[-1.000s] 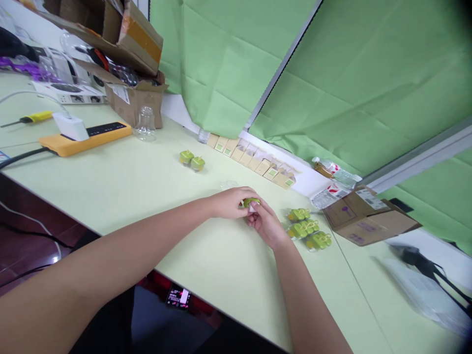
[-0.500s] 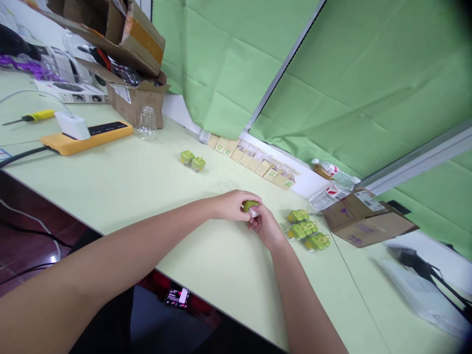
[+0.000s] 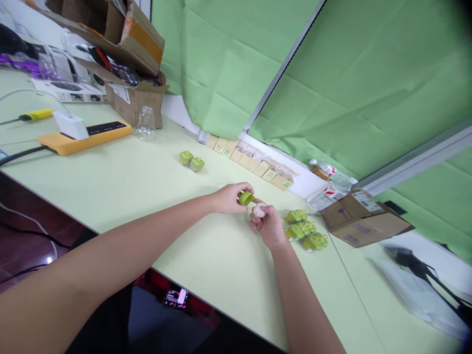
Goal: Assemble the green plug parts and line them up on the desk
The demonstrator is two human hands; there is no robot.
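Note:
My left hand (image 3: 229, 198) is closed on a small green cap (image 3: 246, 198), its hollow side turned toward me. Close beside it, my right hand (image 3: 272, 227) grips a rounded white piece (image 3: 259, 210) between thumb and fingers. Cap and white piece are apart, both held above the pale table (image 3: 206, 255). Several green-capped clear containers (image 3: 300, 228) with yellow inside stand right of my right hand. Two more green-capped containers (image 3: 191, 161) stand farther back on the left. A clear plastic piece lies mostly hidden behind my left hand.
A row of small beige boxes (image 3: 254, 162) lines the wall. At left are an orange power strip (image 3: 84, 137), a yellow-handled screwdriver (image 3: 39, 114), a clear jar (image 3: 146, 123) and cardboard boxes (image 3: 134, 103). A carton (image 3: 363, 216) and clear plastic bottles (image 3: 326, 196) are at right.
The green cap and the white piece, together between my hands before, are now separate. My left hand has drawn the cap up and left, and the white piece shows in my right hand.

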